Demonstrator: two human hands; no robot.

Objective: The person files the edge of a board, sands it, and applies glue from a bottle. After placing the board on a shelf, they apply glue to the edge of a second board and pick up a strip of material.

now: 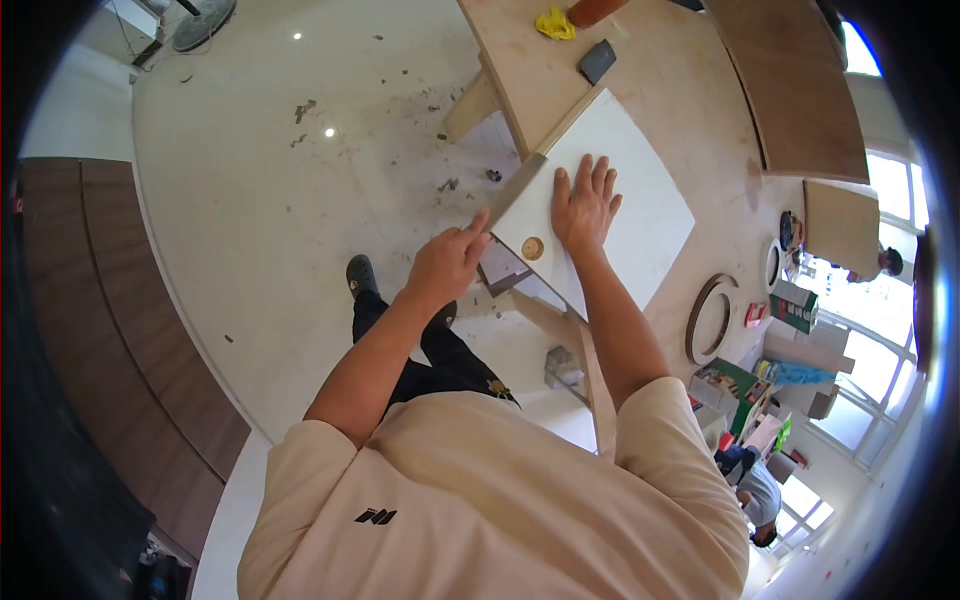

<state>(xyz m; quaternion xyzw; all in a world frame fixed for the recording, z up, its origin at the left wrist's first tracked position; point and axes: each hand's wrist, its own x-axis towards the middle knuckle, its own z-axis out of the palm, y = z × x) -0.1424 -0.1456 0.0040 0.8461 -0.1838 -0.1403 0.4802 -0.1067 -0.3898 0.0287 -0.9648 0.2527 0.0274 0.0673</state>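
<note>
**2 hands on a white panel at the corner of a plywood workbench**

The white panel [630,215] lies flat on the plywood workbench [700,110], its near corner hanging out past the bench edge, which seems to leave its brown-faced edge strip [520,185] free to reach from the side. The right hand [585,205] is spread wide and pressed palm-down on the panel just beside a round wood-coloured hole [532,248], probably to keep the sheet from sliding; it holds nothing. The left hand [450,262] is curled, with 1 finger stretched to touch the panel's edge near the corner; I cannot tell whether it pinches anything. Further along the bench lie a yellow cloth [555,22] and a dark grey block [597,60], well apart from both hands.
</note>
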